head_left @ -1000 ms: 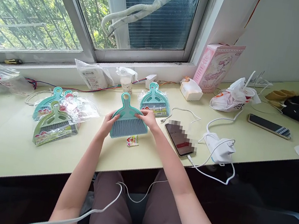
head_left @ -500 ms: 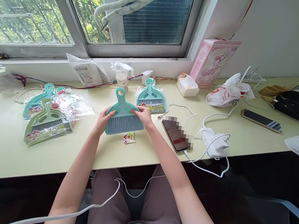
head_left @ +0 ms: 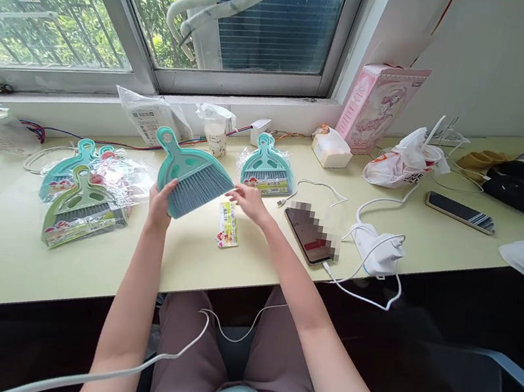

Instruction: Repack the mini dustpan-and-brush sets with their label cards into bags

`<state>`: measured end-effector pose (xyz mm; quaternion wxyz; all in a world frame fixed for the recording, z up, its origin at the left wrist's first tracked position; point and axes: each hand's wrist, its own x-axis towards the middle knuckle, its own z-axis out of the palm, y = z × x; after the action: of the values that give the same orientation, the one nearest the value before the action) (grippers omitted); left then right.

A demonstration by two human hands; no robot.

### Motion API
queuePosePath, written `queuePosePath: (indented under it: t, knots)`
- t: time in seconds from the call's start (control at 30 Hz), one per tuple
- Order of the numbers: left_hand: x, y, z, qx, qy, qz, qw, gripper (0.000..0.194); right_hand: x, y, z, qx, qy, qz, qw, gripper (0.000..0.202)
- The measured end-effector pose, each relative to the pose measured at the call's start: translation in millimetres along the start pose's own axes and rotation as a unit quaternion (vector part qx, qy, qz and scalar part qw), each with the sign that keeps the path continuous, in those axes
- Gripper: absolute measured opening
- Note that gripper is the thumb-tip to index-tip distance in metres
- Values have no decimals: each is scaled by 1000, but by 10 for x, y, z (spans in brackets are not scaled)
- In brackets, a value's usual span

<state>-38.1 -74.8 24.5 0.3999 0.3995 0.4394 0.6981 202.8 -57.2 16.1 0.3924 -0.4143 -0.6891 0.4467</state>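
Observation:
A teal dustpan-and-brush set [head_left: 195, 175] with grey bristles is held up over the table, tilted with its handle toward the upper left. My left hand [head_left: 161, 206] grips its lower left edge, thumb on the front. By the right corner of the set is my right hand [head_left: 249, 203], fingers stretched out and loose; whether a fingertip touches the corner is hard to see. Below, a printed cardboard label [head_left: 229, 225] lies flat on the table. Behind my right hand lies another teal set [head_left: 266, 173] in clear wrapping.
At left lie a green wrapped set [head_left: 85, 211] and a teal one [head_left: 70, 169] under crinkled plastic. A phone [head_left: 310, 233] with a charging cable and a white power strip [head_left: 376, 247] sit right. Farther back are a tissue box [head_left: 332, 149], a pink box [head_left: 378, 108] and a cup [head_left: 215, 132].
The dustpan-and-brush set has moved left and up and tilted, now in my left hand. My right hand has loosened from its right side. More of the label shows.

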Motion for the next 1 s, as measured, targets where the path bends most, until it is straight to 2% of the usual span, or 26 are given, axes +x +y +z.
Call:
queuePosePath:
  t: [0.03,0.1,0.2,0.3,0.4,0.57,0.63,0.7,0.77,0.83,0.93,1.0]
  knots:
    - [16,-7,-15,-7,16,4,1000,49,-15,22,34,-72,-34,-26,996,25]
    - [39,-26,-40,-14,43,4,999,48,-48,58,99,-191,-112,-71,973,30]
    - [50,-66,-53,-18,51,-4,999,46,-88,71,137,-268,-186,-85,942,41]
    - [48,-111,-43,8,30,-4,1000,49,-97,44,100,-241,-224,-88,940,54]
    - [48,-156,-31,31,21,-8,999,57,-98,5,48,-209,-210,-54,954,61]
    - [52,-207,-23,26,14,-8,1000,63,-124,-57,34,-176,-213,-2,961,40]
    - [45,-215,-10,23,7,-13,1000,63,-129,-91,62,-117,-218,-6,969,24]
    - [24,-220,18,21,1,-13,1000,64,-122,-129,108,-10,-220,-15,975,10]
    - [-9,-229,59,18,-7,-7,1000,66,-103,-161,162,115,-193,-17,974,9]
    - [-44,-246,107,16,-24,-4,1000,67,-77,-179,200,204,-108,-10,973,17]
    - [-84,-291,171,16,-62,-5,998,73,-43,-178,191,238,67,21,969,25]
    - [-105,-325,205,18,-82,-8,996,78,-38,-168,151,220,147,45,963,23]
